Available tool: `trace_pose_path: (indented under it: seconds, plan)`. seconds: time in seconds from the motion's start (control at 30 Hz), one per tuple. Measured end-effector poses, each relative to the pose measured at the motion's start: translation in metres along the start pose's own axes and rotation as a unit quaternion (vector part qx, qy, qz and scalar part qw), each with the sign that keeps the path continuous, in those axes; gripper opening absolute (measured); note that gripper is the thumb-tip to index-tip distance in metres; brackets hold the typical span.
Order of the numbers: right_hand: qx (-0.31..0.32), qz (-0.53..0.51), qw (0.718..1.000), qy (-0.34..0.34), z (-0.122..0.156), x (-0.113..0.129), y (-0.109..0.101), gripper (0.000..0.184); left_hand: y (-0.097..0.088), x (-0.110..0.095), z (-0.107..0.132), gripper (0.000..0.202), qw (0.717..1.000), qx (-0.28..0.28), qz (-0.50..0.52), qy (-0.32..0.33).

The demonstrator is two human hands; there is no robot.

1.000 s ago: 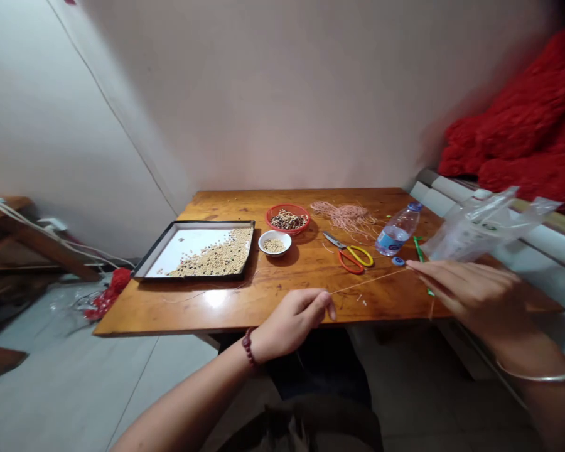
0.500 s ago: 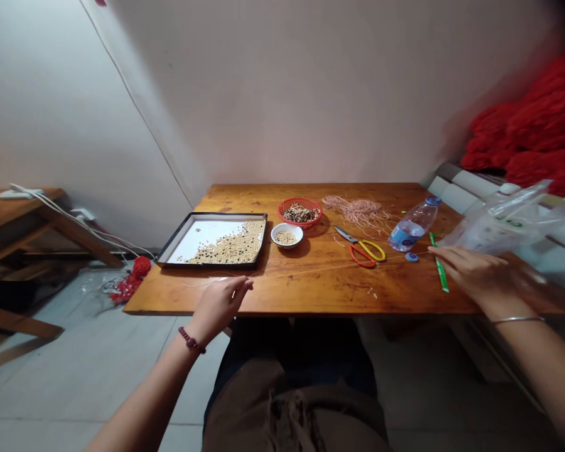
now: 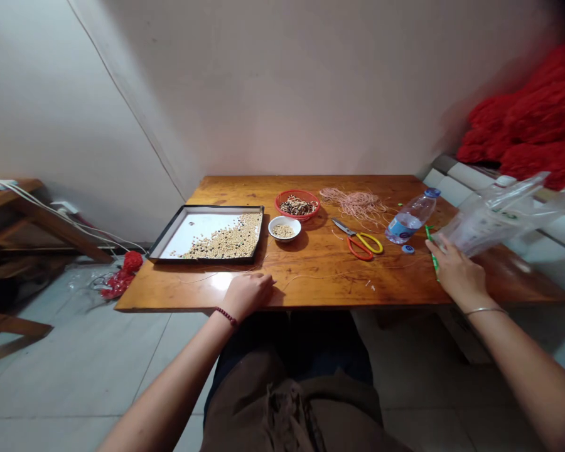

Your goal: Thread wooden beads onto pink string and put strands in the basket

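A thin pale thread (image 3: 329,274) lies slack across the front of the wooden table (image 3: 311,289). My left hand (image 3: 247,294) rests near the table's front edge with fingers curled, pinching the thread's left part. My right hand (image 3: 454,270) lies on the table at the right, fingers together at the thread's other end, next to a green stick (image 3: 430,243). Just beyond it are a blue cap (image 3: 408,249) and a lying water bottle (image 3: 410,217).
A black tray (image 3: 207,233) of pale beads, a white bowl (image 3: 284,228), a red basket (image 3: 297,204) of mixed beads, a pile of pink cords (image 3: 355,203), scissors (image 3: 359,238). A clear plastic bag (image 3: 499,216) lies right; red fabric (image 3: 532,125) behind it.
The thread was taut between both raised hands; my left hand moved left along it, then both hands came down onto the table and the thread went slack.
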State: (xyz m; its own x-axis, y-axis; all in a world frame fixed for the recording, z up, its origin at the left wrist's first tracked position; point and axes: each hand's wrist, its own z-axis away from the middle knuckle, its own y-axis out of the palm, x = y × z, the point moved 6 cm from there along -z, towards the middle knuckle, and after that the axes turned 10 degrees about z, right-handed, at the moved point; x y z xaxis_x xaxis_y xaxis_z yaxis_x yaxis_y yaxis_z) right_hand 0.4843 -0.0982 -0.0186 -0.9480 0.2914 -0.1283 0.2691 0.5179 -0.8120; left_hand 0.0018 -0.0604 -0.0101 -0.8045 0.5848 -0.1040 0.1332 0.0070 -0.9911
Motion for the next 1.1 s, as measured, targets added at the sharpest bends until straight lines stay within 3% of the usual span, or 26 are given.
trace_pose_path:
  seconds: [0.1, 0.2, 0.33, 0.4, 0.5, 0.7, 0.8, 0.93, 1.0, 1.1]
  plan:
    - [-0.017, -0.016, 1.000, 0.002, 0.006, 0.056, -0.029, 0.044, 0.004, -0.014, -0.012, 0.029, 1.000, 0.003, 0.010, 0.027]
    - [-0.012, -0.201, 0.978, -0.063, 0.008, 0.132, -0.063, 0.038, 0.003, -0.035, -0.028, 0.030, 0.998, 0.004, 0.030, 0.062]
    - [0.117, -0.427, 0.879, -0.175, 0.003, 0.231, -0.082, 0.034, 0.001, -0.058, -0.048, 0.029, 0.993, 0.005, 0.035, 0.111]
    - [0.185, -0.500, 0.827, -0.180, -0.001, 0.266, -0.076, 0.032, 0.000, -0.060, -0.054, 0.027, 0.991, -0.003, 0.029, 0.127]
    - [0.266, -0.543, 0.782, -0.148, -0.005, 0.301, -0.054, 0.039, -0.004, -0.050, -0.056, 0.028, 0.992, -0.023, 0.018, 0.120]
    - [0.307, -0.571, 0.746, -0.149, -0.004, 0.340, -0.022, 0.051, -0.009, -0.023, -0.054, 0.033, 0.998, -0.003, 0.013, 0.064]
    - [0.323, -0.589, 0.725, -0.151, -0.010, 0.349, -0.014, 0.060, -0.011, -0.012, -0.057, 0.036, 0.999, 0.005, 0.031, 0.022]
    - [0.341, -0.624, 0.688, -0.141, -0.025, 0.350, -0.011, 0.056, -0.017, -0.001, -0.064, 0.034, 1.000, 0.011, 0.008, 0.000]
    - [0.330, -0.618, 0.697, -0.151, -0.033, 0.343, -0.012, 0.053, -0.021, 0.004, -0.067, 0.032, 1.000, 0.018, -0.010, -0.002]
    - [0.299, -0.558, 0.752, -0.186, -0.046, 0.326, -0.018, 0.046, -0.028, 0.012, -0.068, 0.028, 0.999, 0.026, -0.024, -0.012]
